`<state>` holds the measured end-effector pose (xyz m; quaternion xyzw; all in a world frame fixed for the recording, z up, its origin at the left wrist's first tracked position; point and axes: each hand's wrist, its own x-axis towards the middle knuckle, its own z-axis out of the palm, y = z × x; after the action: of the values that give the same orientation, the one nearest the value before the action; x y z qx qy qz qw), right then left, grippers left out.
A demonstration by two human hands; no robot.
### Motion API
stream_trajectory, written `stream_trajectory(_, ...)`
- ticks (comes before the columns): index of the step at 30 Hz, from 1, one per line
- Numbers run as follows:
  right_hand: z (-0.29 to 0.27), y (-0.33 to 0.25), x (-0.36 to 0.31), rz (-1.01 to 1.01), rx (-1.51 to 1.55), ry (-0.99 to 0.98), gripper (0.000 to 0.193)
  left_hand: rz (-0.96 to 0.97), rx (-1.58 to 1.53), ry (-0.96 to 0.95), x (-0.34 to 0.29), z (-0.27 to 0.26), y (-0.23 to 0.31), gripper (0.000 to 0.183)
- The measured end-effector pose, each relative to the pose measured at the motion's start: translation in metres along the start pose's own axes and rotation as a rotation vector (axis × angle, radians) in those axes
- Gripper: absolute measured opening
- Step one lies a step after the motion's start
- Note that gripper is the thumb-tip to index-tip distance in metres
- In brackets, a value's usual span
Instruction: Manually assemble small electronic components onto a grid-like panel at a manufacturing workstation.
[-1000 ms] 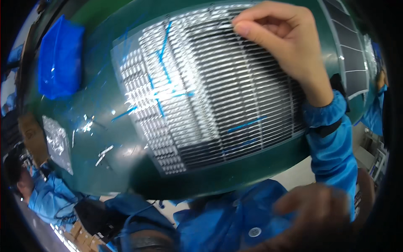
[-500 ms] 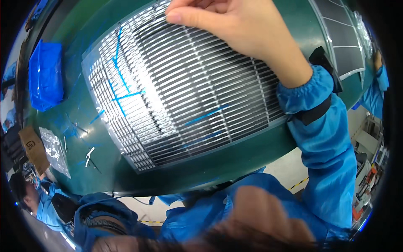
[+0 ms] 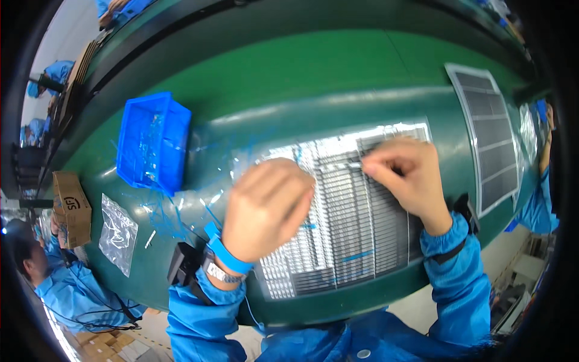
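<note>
Silver and black, a striped sheet [image 3: 338, 241] lies at centre frame on a green table [image 3: 154, 274]. The right hand [image 3: 413, 181], over its upper right part, pinches what appears, through blur, to be a small pale strip [image 3: 353, 164]; the left hand [image 3: 259, 211] curls above its left side, grip indeterminable.

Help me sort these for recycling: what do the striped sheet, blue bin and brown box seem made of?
Striped sheet: perhaps glossy plastic film, given its bright glare; stripes themselves unclear.
Blue bin: likely smooth moulded plastic, evenly coloured with a slight sheen.
Brown box: probably matte cardboard, plain tan sides.
</note>
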<state>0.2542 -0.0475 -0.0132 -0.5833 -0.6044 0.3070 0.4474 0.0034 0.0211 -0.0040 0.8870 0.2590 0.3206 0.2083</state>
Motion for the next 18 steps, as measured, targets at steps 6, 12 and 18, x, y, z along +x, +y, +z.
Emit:
stream_trajectory(6, -0.009, -0.012, 0.015, 0.105, 0.043, -0.022, 0.010, -0.079, -0.080, 0.030, -0.008, 0.003, -0.002, 0.020)
stream_trajectory(12, -0.008, -0.004, 0.033, 0.030, -0.112, -0.070, 0.013, -0.123, -0.111, -0.012, -0.010, 0.002, -0.005, 0.025)
stream_trajectory(18, -0.006, -0.008, 0.035, 0.033, -0.207, -0.052, 0.015, -0.097, -0.103, 0.004, -0.006, 0.006, -0.010, 0.028)
